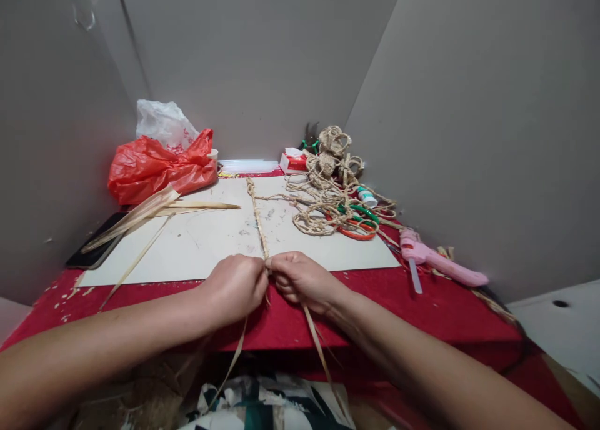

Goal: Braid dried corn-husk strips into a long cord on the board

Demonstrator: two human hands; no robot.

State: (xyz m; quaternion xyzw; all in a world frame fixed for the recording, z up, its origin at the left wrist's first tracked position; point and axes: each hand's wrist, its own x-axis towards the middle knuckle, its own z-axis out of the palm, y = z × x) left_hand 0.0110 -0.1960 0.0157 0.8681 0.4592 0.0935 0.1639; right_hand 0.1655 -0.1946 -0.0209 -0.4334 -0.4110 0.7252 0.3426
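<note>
A braided straw cord runs from the far edge of the white board down to my hands near the board's front edge. My left hand is closed on the near end of the cord, and my right hand pinches it from the other side, the two hands touching. Loose fibre strands hang below, one under my left hand and one under my right. The fingertips partly hide the place where the strands meet.
Dry husk strips and a phone lie left, near a red plastic bag. On the right are tangled cord, scissors, a small bottle, a tissue pack and a pink glue gun on red cloth.
</note>
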